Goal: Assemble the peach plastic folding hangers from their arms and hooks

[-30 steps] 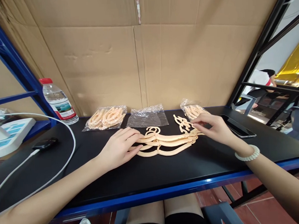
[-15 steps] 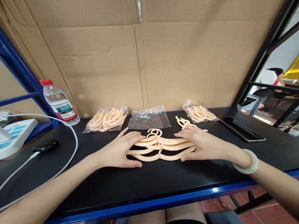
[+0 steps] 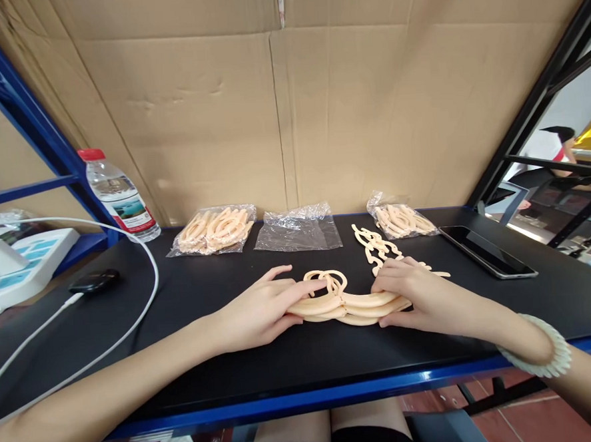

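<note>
A stack of beige plastic clothes hangers point(image 3: 361, 305) lies on the black tabletop in front of me, its curved arms gathered close together. The hooks point(image 3: 340, 277) overlap behind the middle of the stack. My left hand point(image 3: 261, 310) grips the left end, with the thumb at the near side and a finger reaching over the top toward the hooks. At the right end, my right hand point(image 3: 425, 294) is closed round the arms, thumb in front and fingers behind. Several loose beige hook-shaped pieces point(image 3: 376, 246) lie just beyond my right hand, which partly hides them.
Along the back are a clear bag of beige parts point(image 3: 216, 229), a flat clear plastic bag point(image 3: 299, 231) and another filled bag point(image 3: 404, 220). A phone point(image 3: 488, 252) lies right. A water bottle point(image 3: 124, 198), power strip point(image 3: 25, 271) and white cable point(image 3: 153, 270) are left.
The hanger arms, spread in separate rows before, are now pressed into a tighter stack. Both hands and the stack sit further right in view, and more loose pieces show beyond my right hand.
</note>
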`<action>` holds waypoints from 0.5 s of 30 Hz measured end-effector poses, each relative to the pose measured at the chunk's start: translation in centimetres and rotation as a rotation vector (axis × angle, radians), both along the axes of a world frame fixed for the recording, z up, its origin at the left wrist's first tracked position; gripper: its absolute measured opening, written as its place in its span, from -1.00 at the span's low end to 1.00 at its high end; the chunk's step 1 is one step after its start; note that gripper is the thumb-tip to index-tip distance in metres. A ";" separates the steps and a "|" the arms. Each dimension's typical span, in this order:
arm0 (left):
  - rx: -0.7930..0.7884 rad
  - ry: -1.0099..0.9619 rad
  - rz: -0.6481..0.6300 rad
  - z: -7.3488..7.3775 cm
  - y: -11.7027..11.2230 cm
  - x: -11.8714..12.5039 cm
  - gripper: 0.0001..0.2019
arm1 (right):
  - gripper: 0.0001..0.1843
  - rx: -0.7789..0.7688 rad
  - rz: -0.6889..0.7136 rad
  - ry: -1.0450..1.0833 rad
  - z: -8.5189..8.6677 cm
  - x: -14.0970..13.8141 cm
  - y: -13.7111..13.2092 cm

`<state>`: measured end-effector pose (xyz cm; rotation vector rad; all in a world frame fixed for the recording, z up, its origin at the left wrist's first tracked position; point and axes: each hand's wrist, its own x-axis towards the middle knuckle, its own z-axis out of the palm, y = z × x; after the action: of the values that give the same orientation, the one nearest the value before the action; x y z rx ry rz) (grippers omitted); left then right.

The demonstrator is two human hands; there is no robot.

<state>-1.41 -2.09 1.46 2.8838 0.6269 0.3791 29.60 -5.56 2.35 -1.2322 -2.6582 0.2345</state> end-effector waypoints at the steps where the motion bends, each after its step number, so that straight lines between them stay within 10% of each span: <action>1: 0.001 -0.006 -0.017 -0.1 0.0 0.2 -0.42 | -0.80 -0.013 -0.002 -0.001 0.1 0.2 0.0; 15: -0.144 -0.059 0.018 0.5 0.0 1.5 -0.43 | -0.79 -0.072 -0.081 0.014 -0.4 -3.2 -0.2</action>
<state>0.11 -2.08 1.95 2.7224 0.6429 0.4027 26.37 -5.76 1.93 -1.3515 -2.6024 0.3279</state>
